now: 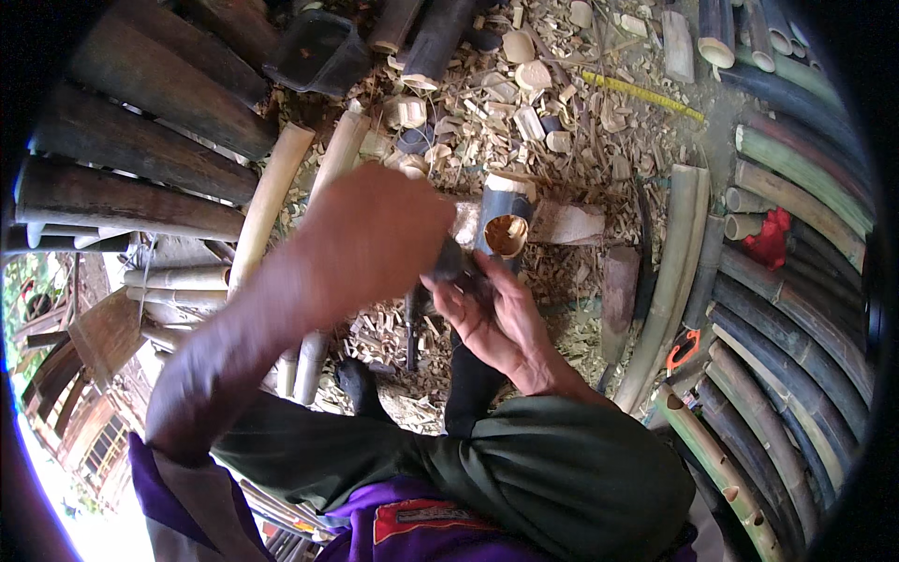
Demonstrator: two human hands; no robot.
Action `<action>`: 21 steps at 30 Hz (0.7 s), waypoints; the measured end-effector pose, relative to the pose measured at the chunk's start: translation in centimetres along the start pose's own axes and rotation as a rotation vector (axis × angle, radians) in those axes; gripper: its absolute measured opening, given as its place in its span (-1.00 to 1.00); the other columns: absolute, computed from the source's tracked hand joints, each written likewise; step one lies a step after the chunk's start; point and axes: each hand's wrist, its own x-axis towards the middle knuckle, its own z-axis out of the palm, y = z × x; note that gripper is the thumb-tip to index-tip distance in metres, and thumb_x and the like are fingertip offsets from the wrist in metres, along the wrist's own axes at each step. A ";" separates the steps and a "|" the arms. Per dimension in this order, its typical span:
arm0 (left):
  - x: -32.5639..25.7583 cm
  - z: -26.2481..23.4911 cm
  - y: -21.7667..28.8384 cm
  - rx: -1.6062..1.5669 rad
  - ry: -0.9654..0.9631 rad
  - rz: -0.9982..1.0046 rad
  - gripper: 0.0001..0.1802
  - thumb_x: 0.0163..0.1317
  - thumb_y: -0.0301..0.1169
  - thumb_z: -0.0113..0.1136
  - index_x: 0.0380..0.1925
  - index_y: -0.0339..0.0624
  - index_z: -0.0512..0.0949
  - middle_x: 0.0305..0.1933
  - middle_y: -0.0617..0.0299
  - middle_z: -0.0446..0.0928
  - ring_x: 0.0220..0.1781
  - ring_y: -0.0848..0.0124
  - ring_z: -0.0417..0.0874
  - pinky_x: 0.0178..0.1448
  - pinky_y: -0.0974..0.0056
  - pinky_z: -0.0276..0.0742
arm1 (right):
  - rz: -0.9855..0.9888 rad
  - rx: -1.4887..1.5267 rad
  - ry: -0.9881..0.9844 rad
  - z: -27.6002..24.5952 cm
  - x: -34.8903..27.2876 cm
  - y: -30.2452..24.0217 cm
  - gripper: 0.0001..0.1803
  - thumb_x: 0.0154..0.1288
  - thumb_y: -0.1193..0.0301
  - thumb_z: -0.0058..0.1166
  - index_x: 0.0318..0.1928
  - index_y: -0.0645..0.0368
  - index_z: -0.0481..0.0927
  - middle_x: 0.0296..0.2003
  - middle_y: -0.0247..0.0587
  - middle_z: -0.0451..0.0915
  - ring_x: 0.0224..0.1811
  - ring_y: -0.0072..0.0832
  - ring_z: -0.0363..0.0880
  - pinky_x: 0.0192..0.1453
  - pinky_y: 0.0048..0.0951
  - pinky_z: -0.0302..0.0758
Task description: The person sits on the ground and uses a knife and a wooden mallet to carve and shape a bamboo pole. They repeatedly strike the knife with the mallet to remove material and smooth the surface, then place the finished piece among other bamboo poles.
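- A short dark bamboo section (503, 217) with a round hole cut in its side stands at the centre of a floor (562, 122) littered with pale wood chips; it is the landmark for all that follows.
- The left hand (375, 234) sits just left of the bamboo section, its back to the camera, the grip curled closed around a dark tool (448, 264) whose tip points toward the section's base; the fingers themselves are hidden.
- The right hand (492, 318) lies just below the bamboo section, palm up and fingers loosely spread, touching the dark tool and the section's lower end; whether it clasps either cannot be told.
- A flat wooden block (619, 298) lies to the right of the section, beside long split bamboo poles (670, 281).
- A yellow tape measure (646, 96) stretches above and to the right.
- Dark bamboo trunks (140, 122) are stacked far to the left.
- A red cloth (770, 239) rests among green poles far right.
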 end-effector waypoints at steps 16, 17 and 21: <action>-3.6 18.9 7.1 -0.955 0.021 -0.394 -0.42 0.04 -0.37 0.44 0.11 -0.24 0.56 -0.16 -0.14 0.71 0.01 -0.10 0.75 0.15 -0.04 0.66 | -0.092 -0.966 0.482 -2.5 -1.0 -2.0 -0.67 0.33 0.22 0.18 -0.17 0.28 0.61 -0.37 -0.10 0.71 -0.42 -0.30 0.73 -0.38 -0.22 0.69; -3.5 18.6 9.9 -1.004 0.062 -0.434 -0.37 0.04 -0.33 0.48 0.11 -0.32 0.51 -0.22 -0.21 0.70 -0.03 -0.15 0.75 0.13 -0.06 0.67 | -0.108 -1.140 0.504 -3.2 -1.5 -2.9 -0.66 0.32 0.21 0.19 -0.18 0.28 0.62 -0.38 -0.13 0.70 -0.42 -0.34 0.71 -0.32 -0.26 0.67; -3.5 19.1 14.8 -1.250 0.191 -0.500 -0.25 0.04 -0.26 0.55 0.19 -0.34 0.46 -0.16 -0.21 0.70 -0.04 -0.06 0.78 0.13 0.00 0.68 | -0.260 -1.480 0.450 -1.9 -4.0 -3.3 -0.66 0.29 0.22 0.12 -0.36 0.29 0.67 -0.49 -0.21 0.58 -0.45 -0.42 0.50 -0.29 -0.25 0.41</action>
